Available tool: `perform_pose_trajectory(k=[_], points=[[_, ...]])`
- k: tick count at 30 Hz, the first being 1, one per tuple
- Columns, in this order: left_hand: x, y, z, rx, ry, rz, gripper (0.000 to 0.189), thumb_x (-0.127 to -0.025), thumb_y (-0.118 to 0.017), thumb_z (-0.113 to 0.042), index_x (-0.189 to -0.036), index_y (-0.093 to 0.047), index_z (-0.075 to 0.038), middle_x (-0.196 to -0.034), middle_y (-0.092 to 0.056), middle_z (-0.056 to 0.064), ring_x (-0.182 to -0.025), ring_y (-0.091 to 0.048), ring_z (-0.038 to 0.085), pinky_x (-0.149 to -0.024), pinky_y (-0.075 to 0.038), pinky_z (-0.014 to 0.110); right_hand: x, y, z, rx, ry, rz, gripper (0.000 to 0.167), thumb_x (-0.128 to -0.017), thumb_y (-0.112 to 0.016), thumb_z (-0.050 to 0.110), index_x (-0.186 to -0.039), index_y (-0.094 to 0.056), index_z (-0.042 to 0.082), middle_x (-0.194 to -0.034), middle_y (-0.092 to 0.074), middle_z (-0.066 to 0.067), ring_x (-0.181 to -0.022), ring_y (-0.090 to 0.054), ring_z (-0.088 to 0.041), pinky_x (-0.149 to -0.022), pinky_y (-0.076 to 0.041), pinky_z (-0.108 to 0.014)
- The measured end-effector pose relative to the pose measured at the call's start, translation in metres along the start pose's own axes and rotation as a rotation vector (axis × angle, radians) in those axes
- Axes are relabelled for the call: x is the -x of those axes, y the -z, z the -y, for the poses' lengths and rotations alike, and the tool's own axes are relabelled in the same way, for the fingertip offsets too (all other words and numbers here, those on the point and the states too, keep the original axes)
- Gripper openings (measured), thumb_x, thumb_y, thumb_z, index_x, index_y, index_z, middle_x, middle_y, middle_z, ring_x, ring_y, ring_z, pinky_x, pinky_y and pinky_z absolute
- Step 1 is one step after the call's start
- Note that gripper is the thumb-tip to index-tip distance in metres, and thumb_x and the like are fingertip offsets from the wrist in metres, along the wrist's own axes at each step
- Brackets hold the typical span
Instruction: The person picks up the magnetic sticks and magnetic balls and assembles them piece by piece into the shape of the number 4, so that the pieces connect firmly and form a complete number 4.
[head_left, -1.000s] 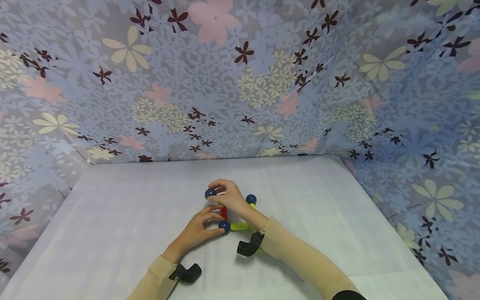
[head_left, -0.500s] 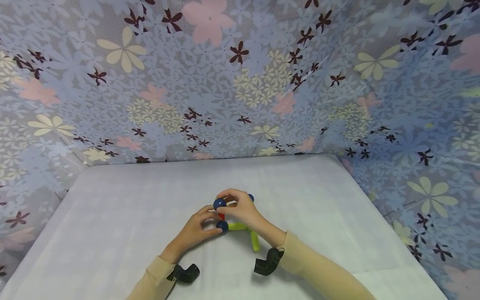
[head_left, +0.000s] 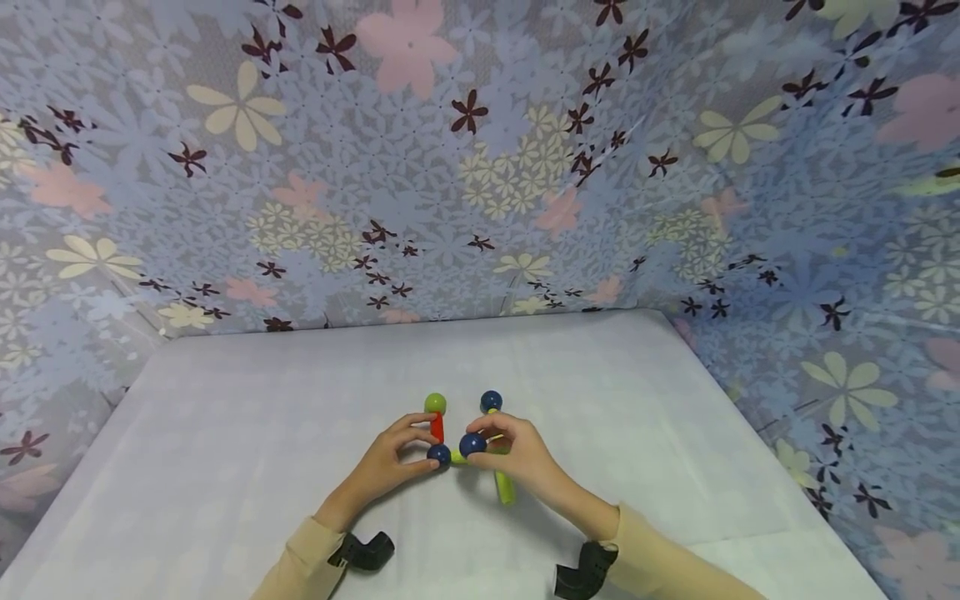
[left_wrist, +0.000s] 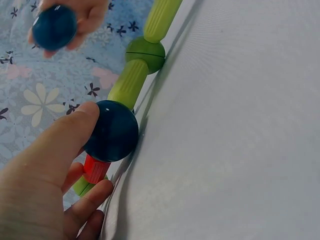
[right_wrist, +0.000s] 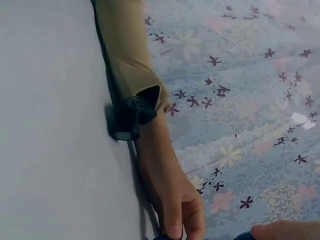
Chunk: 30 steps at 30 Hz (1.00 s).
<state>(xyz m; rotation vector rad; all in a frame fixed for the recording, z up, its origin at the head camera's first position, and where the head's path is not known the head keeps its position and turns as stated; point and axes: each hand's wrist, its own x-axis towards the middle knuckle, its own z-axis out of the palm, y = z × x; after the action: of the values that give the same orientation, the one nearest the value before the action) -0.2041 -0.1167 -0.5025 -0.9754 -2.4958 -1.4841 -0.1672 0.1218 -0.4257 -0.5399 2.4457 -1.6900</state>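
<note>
My left hand (head_left: 386, 458) pinches a dark blue ball (left_wrist: 112, 131) low at the white cloth, thumb on one side and fingers around the red rod (head_left: 437, 427). That rod runs from the ball to a green ball (head_left: 435, 403) farther back. On the ball's other side, a yellow-green rod (left_wrist: 129, 84) leads to a second green ball (left_wrist: 145, 54). My right hand (head_left: 521, 454) holds another blue ball (head_left: 472, 444) between thumb and fingers, above the joined pieces and just right of my left hand's ball. Part of the joined figure is hidden under the right hand.
A blue ball (head_left: 491, 401) tops the far end of the figure, behind my right hand. One yellow-green rod (head_left: 504, 487) points toward me. White cloth (head_left: 262, 433) covers the table, and flowered fabric (head_left: 450, 167) hangs behind it. Black camera mounts (head_left: 363, 552) sit at both wrists.
My right hand has come nearer and to the right with its blue ball, uncovering the green ball at the red rod's end. My left hand stays at its ball.
</note>
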Motion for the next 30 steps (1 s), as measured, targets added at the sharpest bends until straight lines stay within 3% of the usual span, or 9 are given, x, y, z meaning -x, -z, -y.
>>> perform_pose_trajectory(k=[7,17,30], points=[[0.003,0.002,-0.002,0.004,0.024,0.003,0.025,-0.078,-0.078,-0.022,-0.101,-0.069,-0.020,-0.136,-0.055,0.006,-0.132,-0.047,0.030,-0.109,-0.037,0.053,0.027,0.002,-0.007,0.016,0.015,-0.020,0.033,-0.078,-0.076,0.010,-0.107,-0.064,-0.001,-0.105,-0.067,-0.016,-0.088,-0.059,-0.003,-0.082,-0.055,-0.028],[0.002,-0.001,-0.002,0.017,0.022,0.012,0.025,-0.078,-0.078,-0.021,-0.101,-0.069,-0.018,-0.137,-0.055,0.007,-0.133,-0.046,0.031,-0.110,-0.036,0.053,0.065,0.007,-0.032,0.017,0.100,-0.111,0.030,-0.075,-0.079,0.010,-0.100,-0.065,0.001,-0.097,-0.066,-0.014,-0.084,-0.058,0.001,-0.071,-0.054,-0.025],[0.000,0.000,0.002,0.018,0.056,0.021,0.026,-0.077,-0.078,-0.021,-0.101,-0.068,-0.018,-0.137,-0.054,0.006,-0.134,-0.045,0.030,-0.111,-0.034,0.054,0.080,-0.002,-0.049,0.064,0.121,-0.149,0.028,-0.073,-0.081,0.011,-0.097,-0.067,0.009,-0.092,-0.066,-0.008,-0.080,-0.055,-0.005,-0.069,-0.049,-0.022]])
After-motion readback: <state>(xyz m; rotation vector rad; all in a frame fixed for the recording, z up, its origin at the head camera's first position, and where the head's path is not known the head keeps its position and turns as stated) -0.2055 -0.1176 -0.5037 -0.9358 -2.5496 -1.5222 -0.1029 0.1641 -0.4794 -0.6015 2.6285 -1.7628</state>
